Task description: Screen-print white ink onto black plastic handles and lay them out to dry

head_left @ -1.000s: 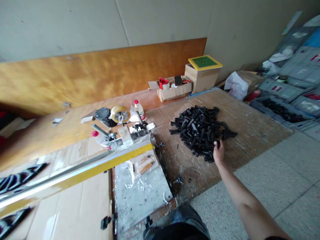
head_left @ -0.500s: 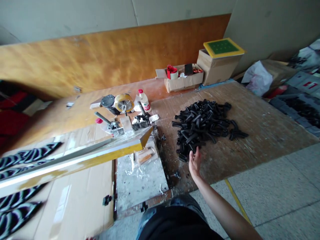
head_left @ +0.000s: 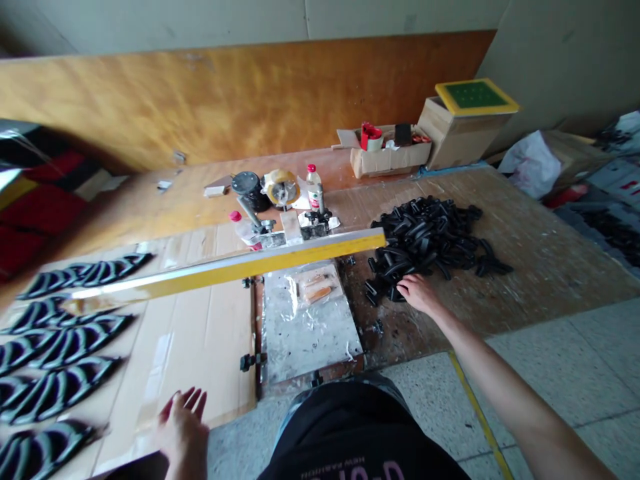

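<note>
The right hand (head_left: 419,295) is lying palm-down at about four o'clock from the middle of the view, open and holding nothing that shows, with its fingers pressing lightly against the near edge of a heap of black moulded plastic parts (head_left: 425,243). The heap is spreading across a paint-spattered plywood board (head_left: 540,267) at about three o'clock. (Loose pieces like these likely come away best from the rim, one at a time, with the fingers sliding under them rather than pressing down, so the pile does not slump.)

The left hand (head_left: 183,427) is hanging open and empty at seven o'clock, fingers spread, over the lower edge of a cardboard sheet (head_left: 200,347). Rows of curved black-and-grey ribbed pieces (head_left: 75,340) are lying on that sheet from eight to nine o'clock. A long yellow-faced metal bar (head_left: 225,263) is slanting across the view above a plastic-wrapped board (head_left: 310,333). Near twelve o'clock, a roll of packing tape (head_left: 281,188) and a red-capped bottle (head_left: 314,190) are sitting on an orange wooden bench (head_left: 150,207).

As for writing, the bottle's label is too small to read, and the pink lettering on the black shorts (head_left: 350,447) is cut off by the bottom of the view, so no brand can be made out.
</note>
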`<action>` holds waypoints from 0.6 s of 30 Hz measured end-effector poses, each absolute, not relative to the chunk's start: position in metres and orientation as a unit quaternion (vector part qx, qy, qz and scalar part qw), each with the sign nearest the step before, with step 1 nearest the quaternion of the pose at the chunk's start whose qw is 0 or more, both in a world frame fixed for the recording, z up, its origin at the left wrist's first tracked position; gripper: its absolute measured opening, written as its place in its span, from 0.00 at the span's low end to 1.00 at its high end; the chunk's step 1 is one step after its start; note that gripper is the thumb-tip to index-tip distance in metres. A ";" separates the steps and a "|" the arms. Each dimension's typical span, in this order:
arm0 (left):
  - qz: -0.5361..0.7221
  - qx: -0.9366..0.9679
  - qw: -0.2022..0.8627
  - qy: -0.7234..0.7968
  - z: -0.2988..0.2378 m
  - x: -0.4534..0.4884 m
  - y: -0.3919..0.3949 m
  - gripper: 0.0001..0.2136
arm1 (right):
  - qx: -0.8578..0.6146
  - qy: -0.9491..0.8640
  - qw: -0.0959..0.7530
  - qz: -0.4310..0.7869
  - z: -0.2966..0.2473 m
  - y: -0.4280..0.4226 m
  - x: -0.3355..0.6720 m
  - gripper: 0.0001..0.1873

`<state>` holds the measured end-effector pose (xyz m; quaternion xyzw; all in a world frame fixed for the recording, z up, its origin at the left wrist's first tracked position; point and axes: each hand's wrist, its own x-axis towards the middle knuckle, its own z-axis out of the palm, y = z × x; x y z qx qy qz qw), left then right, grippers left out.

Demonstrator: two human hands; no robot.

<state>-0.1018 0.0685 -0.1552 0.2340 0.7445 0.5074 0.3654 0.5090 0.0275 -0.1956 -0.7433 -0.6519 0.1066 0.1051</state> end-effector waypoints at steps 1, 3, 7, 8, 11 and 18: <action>0.516 0.199 0.369 0.747 -0.159 -0.101 0.073 0.08 | -0.736 -0.661 0.113 0.094 -0.201 0.022 0.509 0.16; 0.532 0.120 0.368 0.753 -0.166 -0.099 0.080 0.05 | -0.719 -0.676 0.141 0.073 -0.211 0.007 0.510 0.20; 0.539 0.095 0.368 0.752 -0.177 -0.093 0.091 0.04 | -0.719 -0.672 0.169 0.044 -0.217 -0.006 0.505 0.17; 0.541 0.098 0.369 0.749 -0.178 -0.092 0.094 0.04 | -0.730 -0.662 0.163 0.035 -0.214 -0.004 0.501 0.15; 0.552 0.110 0.370 0.740 -0.174 -0.089 0.103 0.05 | -0.764 -0.635 0.113 0.022 -0.198 0.011 0.484 0.14; 0.583 0.163 0.383 0.698 -0.168 -0.083 0.108 0.06 | -0.754 -0.649 0.085 0.050 -0.170 0.029 0.466 0.14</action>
